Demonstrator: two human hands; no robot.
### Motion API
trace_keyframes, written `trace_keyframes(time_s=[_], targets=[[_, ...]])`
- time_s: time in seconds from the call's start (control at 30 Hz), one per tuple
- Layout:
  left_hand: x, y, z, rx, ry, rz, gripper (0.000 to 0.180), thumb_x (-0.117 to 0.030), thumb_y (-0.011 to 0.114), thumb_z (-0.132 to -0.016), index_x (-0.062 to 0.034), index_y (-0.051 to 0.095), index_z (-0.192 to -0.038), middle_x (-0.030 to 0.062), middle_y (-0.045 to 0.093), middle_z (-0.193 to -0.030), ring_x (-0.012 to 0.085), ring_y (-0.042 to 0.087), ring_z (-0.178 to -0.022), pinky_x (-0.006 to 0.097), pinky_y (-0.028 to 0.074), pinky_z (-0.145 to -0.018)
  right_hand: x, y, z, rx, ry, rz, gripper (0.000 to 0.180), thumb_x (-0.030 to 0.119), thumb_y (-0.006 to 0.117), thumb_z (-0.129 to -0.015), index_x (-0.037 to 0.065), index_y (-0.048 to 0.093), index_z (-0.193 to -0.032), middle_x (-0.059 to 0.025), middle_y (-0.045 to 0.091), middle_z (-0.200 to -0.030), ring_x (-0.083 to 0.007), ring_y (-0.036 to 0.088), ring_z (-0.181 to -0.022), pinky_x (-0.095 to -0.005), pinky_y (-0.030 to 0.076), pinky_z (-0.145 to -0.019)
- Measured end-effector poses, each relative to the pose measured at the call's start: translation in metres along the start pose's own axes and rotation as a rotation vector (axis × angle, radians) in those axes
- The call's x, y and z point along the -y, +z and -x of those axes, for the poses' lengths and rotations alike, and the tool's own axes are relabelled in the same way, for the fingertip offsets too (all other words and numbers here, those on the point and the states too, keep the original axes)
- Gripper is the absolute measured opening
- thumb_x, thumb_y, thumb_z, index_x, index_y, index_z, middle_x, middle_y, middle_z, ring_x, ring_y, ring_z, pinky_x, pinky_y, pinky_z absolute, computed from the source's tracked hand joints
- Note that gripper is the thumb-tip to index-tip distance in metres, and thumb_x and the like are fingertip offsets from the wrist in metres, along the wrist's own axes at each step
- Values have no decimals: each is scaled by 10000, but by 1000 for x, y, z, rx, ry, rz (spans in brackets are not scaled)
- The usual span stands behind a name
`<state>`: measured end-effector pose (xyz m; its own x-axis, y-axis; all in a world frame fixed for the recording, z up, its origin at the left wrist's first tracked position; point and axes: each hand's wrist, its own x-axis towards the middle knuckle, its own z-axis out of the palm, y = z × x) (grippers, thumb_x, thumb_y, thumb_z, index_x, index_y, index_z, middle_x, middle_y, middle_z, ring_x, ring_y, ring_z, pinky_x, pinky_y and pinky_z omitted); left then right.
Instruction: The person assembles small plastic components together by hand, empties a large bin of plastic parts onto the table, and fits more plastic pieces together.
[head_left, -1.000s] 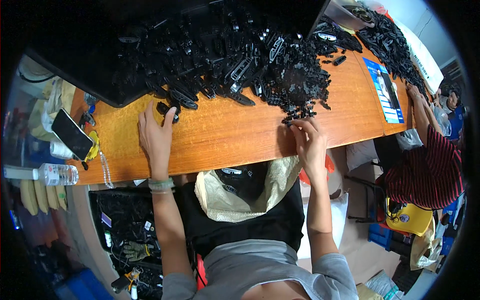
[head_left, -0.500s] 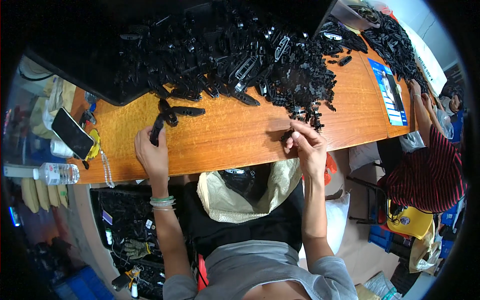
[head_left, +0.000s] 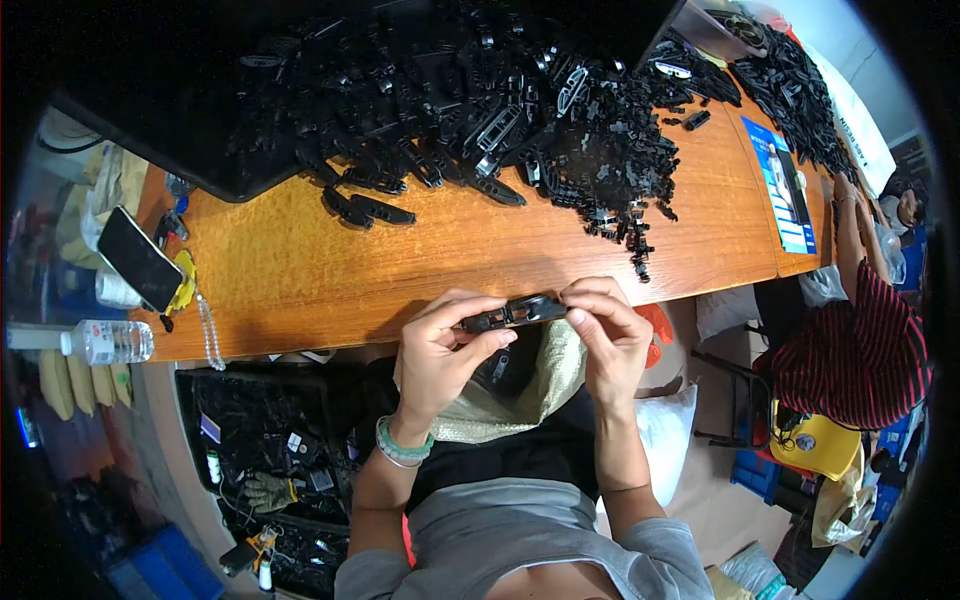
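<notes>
Head cam: your left hand and right hand were well apart half a second ago, now they've met, so both are working one black plastic part. Fingers on each side pinch an end, near the worktop's front edge.

Beyond grip on long black plastic piece: bare orange-brown wooden tabletop, passable leftward. Farther out and rightward, heaped black plastic parts obstruct. Below: open cream woven sack.
</notes>
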<state>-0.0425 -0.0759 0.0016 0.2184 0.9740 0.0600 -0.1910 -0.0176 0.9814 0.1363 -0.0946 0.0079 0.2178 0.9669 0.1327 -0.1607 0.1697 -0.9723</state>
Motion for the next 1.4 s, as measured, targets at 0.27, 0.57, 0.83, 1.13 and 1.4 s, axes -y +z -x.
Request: trace_keyframes(time_s=[0.27,0.57,0.83,1.13,1.4], targets=[[-7,11,6,30,-130,49,285,124,640,-775,92,601,-1056,133,627,-956,165,644,-774,244,558,-687,5,12,7,43,-242,442,163,-27,706,-705,27,701,-859,-74,589,-965,-186,523,-877,-290,419,-768],[-2,17,7,-30,20,-17,196,57,638,-801,44,590,-990,83,633,-973,105,619,-857,217,509,-753,-1,6,7,145,-219,461,205,-24,688,-743,-11,677,-947,-140,619,-989,-216,564,-933,-300,438,-807],[-9,0,7,202,-103,-60,164,4,590,-846,39,643,-997,114,671,-918,136,654,-754,244,539,-685,-4,-12,7,334,-10,327,229,18,709,-745,-11,678,-971,-136,654,-960,-211,618,-852,-299,474,-771],[-4,-93,-66,-278,423,-1310,267,-45,604,-803,-34,609,-1070,156,554,-1189,316,485,-1153,395,397,-956,-23,-75,-43,-329,-310,1080,251,14,658,-796,-3,635,-1045,-110,604,-894,-195,598,-757,-295,474,-645],[10,-63,-58,-77,394,-1266,265,-31,636,-774,-4,580,-1031,148,571,-1124,314,487,-1143,437,321,-1031,-35,-37,-33,-228,-380,1062,233,32,679,-752,-7,626,-976,-151,578,-906,-296,543,-844,-376,441,-759]])
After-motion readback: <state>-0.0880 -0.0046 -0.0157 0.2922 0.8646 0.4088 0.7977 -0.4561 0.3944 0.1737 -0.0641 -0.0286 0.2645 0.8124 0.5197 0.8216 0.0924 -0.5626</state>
